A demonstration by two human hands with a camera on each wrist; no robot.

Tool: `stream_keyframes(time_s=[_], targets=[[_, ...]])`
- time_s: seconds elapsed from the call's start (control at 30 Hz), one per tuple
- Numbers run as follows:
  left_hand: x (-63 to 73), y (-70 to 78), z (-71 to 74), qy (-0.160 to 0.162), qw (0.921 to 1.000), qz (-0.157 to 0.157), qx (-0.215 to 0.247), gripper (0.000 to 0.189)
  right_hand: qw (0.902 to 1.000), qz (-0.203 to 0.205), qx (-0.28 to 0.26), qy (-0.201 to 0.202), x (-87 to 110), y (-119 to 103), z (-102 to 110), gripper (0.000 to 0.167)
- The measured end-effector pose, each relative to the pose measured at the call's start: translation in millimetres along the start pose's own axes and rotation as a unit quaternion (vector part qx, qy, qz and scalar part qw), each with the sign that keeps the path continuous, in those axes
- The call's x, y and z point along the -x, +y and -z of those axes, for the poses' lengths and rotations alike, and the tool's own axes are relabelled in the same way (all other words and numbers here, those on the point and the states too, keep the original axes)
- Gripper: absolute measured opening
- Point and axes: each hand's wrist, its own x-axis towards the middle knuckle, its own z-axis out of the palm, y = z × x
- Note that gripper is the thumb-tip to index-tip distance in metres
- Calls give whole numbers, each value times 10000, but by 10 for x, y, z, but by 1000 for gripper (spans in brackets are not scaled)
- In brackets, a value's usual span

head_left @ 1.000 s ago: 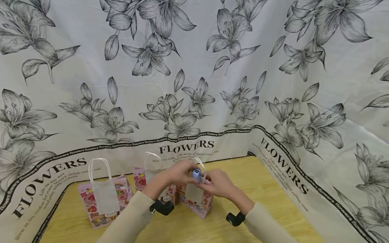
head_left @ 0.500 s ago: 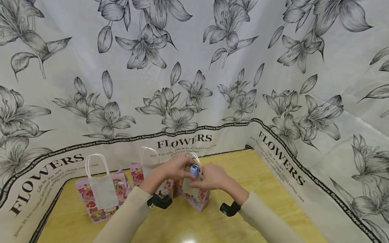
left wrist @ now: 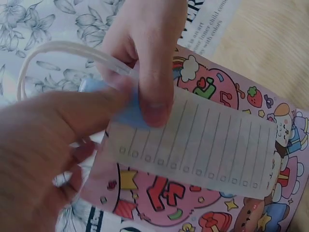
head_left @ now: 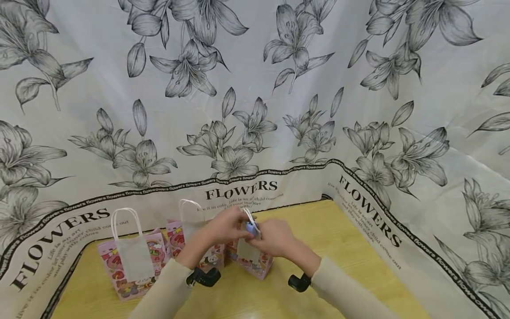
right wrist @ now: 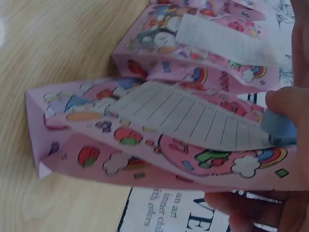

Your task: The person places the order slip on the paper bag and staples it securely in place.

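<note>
Three pink cartoon gift bags with white handles stand on the wooden table [head_left: 350, 270]. Both hands meet at the top of the right-hand bag [head_left: 252, 262]. A small blue object [head_left: 250, 228] sits at that bag's top edge, pinched between my left hand [head_left: 236, 225] and my right hand [head_left: 262, 233]. In the left wrist view, fingertips squeeze the blue object [left wrist: 126, 114] against the bag [left wrist: 212, 159], beside its white handle [left wrist: 53, 50]. The right wrist view shows the blue object [right wrist: 281, 128] under my fingers, over the bag's lined label [right wrist: 193, 116].
The middle bag [head_left: 181, 237] stands just behind my left hand, and the left bag [head_left: 133, 263] is further left. A flower-printed sheet [head_left: 255, 110] walls in the table at the back and on both sides. Bare wood lies to the right of the bags.
Both hands have sunk a little with the blue object, from above the bag down to its top edge. The blue object is more covered by the fingers now.
</note>
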Motion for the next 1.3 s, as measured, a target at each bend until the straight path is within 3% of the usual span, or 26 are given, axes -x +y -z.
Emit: stream_keyframes(time_s=[0.07, 0.13, 0.2, 0.3, 0.4, 0.57, 0.73, 0.87, 0.97, 1.07, 1.2, 1.3], targets=[[118, -9, -40, 775, 9967, -86, 206, 18, 10000, 77, -47, -9, 21, 0, -56, 48], [205, -28, -80, 1456, 9885, -38, 393, 18, 9997, 84, -236, -67, 38, 15, -90, 48], [229, -31, -100, 1837, 9811, 184, 579, 30, 9990, 64, -440, -101, 39, 55, -83, 50], [188, -14, -113, 1639, 9784, 837, 946, 56, 9967, 168, -751, -251, 24, 153, -16, 50], [113, -22, -102, 1289, 9775, 1227, 1132, 60, 9905, 394, -1187, -566, 0, 247, 103, 47], [1, -36, -93, 894, 9873, 1155, 630, 37, 9802, 572, -1695, -850, 27, 361, 214, 40], [-18, -55, -240, 586, 9905, 764, 977, 8, 9757, 620, -1886, -924, 90, 398, 209, 26], [21, -115, -410, 740, 9781, 606, 1850, 9, 9663, 593, -2384, -774, 89, 385, 170, 36], [65, -129, -485, 868, 9608, 617, 2559, 19, 9477, 777, -3001, -754, 63, 381, 149, 54], [100, -117, -510, 888, 9549, 513, 2788, 29, 9310, 993, -3373, -983, 35, 376, 138, 53], [112, -116, -531, 968, 9532, 506, 2820, 29, 9316, 1104, -3295, -1065, 14, 354, 120, 43], [100, -121, -529, 1088, 9508, 580, 2842, 26, 9508, 1058, -2813, -754, 8, 328, 111, 39]])
